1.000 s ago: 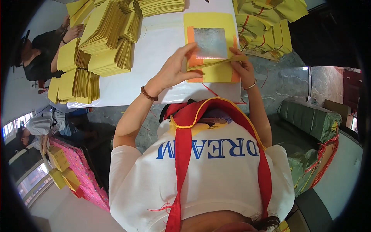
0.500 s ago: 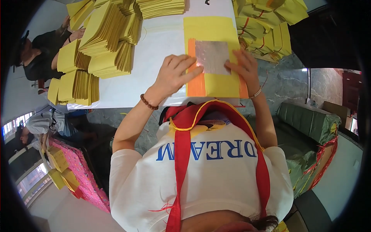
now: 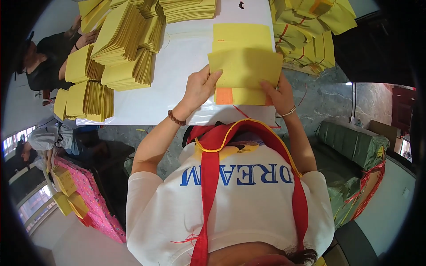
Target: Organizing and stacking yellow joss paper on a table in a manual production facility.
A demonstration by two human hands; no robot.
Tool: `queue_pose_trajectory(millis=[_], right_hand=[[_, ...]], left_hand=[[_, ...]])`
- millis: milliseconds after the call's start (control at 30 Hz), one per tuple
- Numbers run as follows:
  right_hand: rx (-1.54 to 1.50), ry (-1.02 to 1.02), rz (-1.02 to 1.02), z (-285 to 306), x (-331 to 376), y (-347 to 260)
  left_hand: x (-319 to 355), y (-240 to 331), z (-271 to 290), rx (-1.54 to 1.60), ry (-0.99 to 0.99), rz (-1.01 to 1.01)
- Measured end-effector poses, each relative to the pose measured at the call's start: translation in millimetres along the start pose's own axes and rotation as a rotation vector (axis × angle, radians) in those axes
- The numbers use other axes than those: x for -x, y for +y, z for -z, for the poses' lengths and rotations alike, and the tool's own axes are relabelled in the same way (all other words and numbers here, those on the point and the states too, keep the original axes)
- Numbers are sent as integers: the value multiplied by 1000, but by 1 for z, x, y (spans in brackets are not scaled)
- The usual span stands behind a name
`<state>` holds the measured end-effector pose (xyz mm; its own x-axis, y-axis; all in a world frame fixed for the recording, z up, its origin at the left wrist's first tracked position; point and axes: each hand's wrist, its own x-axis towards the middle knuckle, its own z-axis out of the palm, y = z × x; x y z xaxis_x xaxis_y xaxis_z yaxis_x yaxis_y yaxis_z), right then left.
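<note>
From my end I see left hand (image 3: 197, 88) and right hand (image 3: 281, 95) gripping a yellow sheet (image 3: 244, 66) at its sides, yellow stacks (image 3: 117, 33) far left

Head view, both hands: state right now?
Left hand: closed, holding the left edge of the upper yellow sheet, thumb on top.
Right hand: closed, holding the same sheet's right edge, thumb on top.

The yellow sheet (image 3: 244, 66) partly hides an orange strip (image 3: 224, 96); the view's upper edge crops a paper stack (image 3: 188, 11).
</note>
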<state>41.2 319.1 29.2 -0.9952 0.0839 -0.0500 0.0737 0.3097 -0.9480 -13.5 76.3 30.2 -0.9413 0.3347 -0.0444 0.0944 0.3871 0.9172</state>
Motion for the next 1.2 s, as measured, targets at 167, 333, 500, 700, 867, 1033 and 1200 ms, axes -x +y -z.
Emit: queue_pose_trajectory(millis=[167, 333, 500, 700, 867, 1033, 1200], right_hand=[[-251, 139, 135, -9, -1, -12], [52, 7, 60, 5, -2, -4], [-220, 106, 90, -9, -12, 12], [-119, 60, -37, -2, -7, -5], [64, 19, -65, 4, -6, -15], [-5, 79, -65, -1, -19, -1], [-113, 39, -47, 0, -24, 8]], left_hand=[[-16, -4, 1, 114, -57, 86], [-21, 1, 3, 215, -105, 195], [-20, 1, 8, 193, -125, 134], [-17, -5, 4, 175, -92, 182], [-22, -1, 3, 198, -112, 247], [-20, 1, 7, 234, -84, 283], [-16, 5, 6, 452, -15, 291]])
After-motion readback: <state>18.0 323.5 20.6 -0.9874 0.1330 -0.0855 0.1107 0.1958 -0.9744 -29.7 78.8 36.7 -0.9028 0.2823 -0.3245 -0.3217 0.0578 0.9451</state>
